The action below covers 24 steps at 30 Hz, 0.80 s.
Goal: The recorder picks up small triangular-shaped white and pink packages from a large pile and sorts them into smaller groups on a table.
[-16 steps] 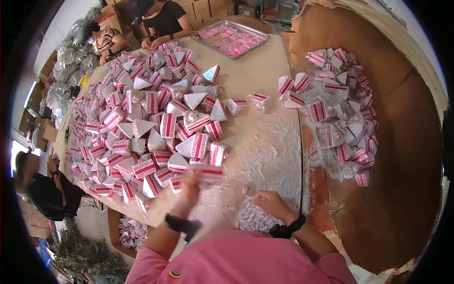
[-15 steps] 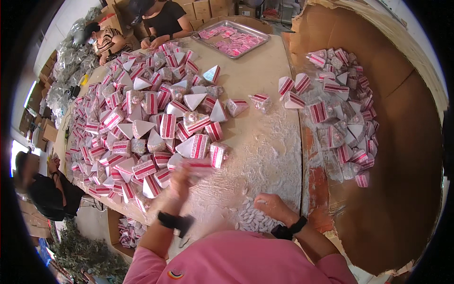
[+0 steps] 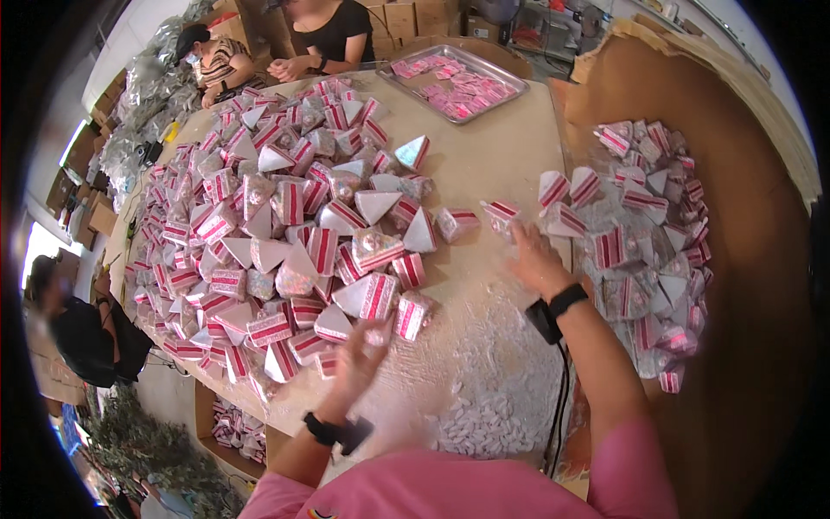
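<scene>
My right hand (image 3: 538,262) is stretched across the table, fingers extended and apart. Its fingertips are right at a wrapped toy cake slice (image 3: 499,215) with pink and white layers; whether they touch it I cannot tell. My left hand (image 3: 356,359) hovers at the near edge of a large heap of similar wrapped slices (image 3: 285,199). Its fingers are apart and I see nothing between them. Just right of its fingertips a slice (image 3: 415,315) stands on the table. Small white pieces (image 3: 488,424) lie in a patch in front of me.
A cardboard enclosure (image 3: 735,216) on the right holds more slices (image 3: 644,259). At the back is a metal tray (image 3: 497,104) of flat pink pieces. Two people (image 3: 333,35) work at the far side; another person (image 3: 86,320) is at the left. A cardboard box (image 3: 203,432) of slices stands below.
My right hand has moved from the white pieces forward to the lone slice. My left hand has come slightly nearer me, and the blurred slice it held is out of it. The view has shifted.
</scene>
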{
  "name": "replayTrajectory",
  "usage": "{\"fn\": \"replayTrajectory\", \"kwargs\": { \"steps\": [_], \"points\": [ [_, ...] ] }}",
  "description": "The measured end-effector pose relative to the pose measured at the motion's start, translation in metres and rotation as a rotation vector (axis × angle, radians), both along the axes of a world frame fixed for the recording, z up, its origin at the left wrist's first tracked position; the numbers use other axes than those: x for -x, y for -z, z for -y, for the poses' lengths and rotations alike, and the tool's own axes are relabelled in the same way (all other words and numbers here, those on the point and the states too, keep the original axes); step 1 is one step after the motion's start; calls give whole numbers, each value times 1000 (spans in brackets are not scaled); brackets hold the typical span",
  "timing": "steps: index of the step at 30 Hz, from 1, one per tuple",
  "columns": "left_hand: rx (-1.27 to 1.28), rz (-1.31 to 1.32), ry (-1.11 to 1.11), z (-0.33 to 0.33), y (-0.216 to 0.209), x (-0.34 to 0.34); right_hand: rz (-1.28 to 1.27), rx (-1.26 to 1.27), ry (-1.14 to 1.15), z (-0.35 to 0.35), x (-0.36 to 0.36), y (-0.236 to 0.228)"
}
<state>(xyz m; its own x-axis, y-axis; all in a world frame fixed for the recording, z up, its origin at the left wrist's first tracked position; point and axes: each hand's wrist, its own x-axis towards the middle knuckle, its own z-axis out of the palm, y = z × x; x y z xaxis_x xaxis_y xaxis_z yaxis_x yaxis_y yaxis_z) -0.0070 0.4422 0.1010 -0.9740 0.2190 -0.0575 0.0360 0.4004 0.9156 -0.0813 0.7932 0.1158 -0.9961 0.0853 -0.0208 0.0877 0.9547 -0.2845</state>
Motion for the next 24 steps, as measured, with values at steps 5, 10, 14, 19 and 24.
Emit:
{"fn": "replayTrajectory", "kwargs": {
  "steps": [5, 10, 14, 19, 24],
  "points": [
    [-12, 226, 173, -31, 14, -30, 32, 34, 194, -8, 67, 24],
    [-105, 447, 207, -31, 21, -24, -98, 205, 288, -8, 58, 59],
    [-393, 580, 192, -44, 39, -18, 210, 1050, 440, 13, -15, 51],
    [-604, 472, 78, -92, 17, -27, 79, 1354, 268, 91, -132, 26],
    [-444, 486, 358, -75, -16, -27, 260, 1098, -101, 93, -191, 40]
  ]
}}
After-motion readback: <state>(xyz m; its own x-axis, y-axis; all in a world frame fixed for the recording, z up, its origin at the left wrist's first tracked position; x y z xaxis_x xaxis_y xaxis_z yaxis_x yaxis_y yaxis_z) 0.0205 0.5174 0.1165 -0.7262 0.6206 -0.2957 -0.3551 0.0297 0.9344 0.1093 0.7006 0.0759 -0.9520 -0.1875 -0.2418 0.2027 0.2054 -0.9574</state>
